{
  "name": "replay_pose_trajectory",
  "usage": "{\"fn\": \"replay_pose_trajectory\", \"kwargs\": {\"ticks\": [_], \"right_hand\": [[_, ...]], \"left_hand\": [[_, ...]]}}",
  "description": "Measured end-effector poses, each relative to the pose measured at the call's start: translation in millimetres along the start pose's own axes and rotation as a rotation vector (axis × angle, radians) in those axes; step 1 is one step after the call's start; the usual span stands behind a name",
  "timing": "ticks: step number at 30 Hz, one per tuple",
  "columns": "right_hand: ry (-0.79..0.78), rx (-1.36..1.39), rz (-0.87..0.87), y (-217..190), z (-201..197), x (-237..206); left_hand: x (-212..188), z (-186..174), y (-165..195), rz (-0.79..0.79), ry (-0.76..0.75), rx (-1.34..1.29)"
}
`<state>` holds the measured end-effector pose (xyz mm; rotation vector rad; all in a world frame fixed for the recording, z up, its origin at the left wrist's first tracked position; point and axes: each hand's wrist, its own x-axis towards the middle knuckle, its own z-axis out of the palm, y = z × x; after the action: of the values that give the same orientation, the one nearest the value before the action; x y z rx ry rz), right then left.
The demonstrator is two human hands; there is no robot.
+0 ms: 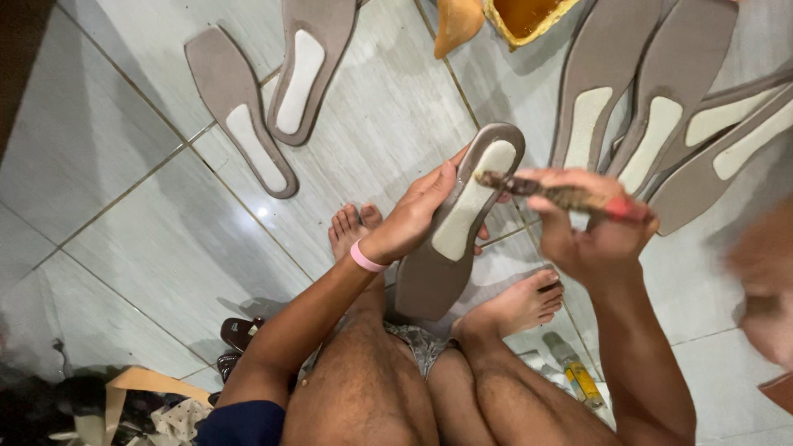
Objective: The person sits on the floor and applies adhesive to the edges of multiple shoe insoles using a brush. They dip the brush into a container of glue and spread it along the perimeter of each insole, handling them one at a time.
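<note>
Left hand [417,216] clasps a grey shoe insole [456,227] by its edge; right hand [596,227] is closed around a worn brush [562,196].

Insole held tilted above the bare feet, pale inset facing up, heel end toward the knees; brush tip rests at its upper end. Pink wristband [366,258] on left wrist. More grey insoles lie on the tiled floor [149,239]: two upper left [248,107], a fanned group upper right [661,107]. Yellow container [524,15] at top edge; small yellow tube [582,381] beside right foot.
</note>
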<state>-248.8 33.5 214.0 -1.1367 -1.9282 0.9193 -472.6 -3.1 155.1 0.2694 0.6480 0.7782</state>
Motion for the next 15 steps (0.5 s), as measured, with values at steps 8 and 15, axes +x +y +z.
{"fn": "replay_pose_trajectory", "kwargs": {"ticks": [8, 15], "right_hand": [[0.186, 0.277, 0.172, 7.1, -3.3, 10.9], [0.042, -0.404, -0.347, 4.5, 9.4, -10.5]], "left_hand": [[-5.6, 2.5, 4.4, 0.003, -0.061, -0.057], [-2.3, -6.3, -7.4, 0.006, 0.010, 0.008]]}}
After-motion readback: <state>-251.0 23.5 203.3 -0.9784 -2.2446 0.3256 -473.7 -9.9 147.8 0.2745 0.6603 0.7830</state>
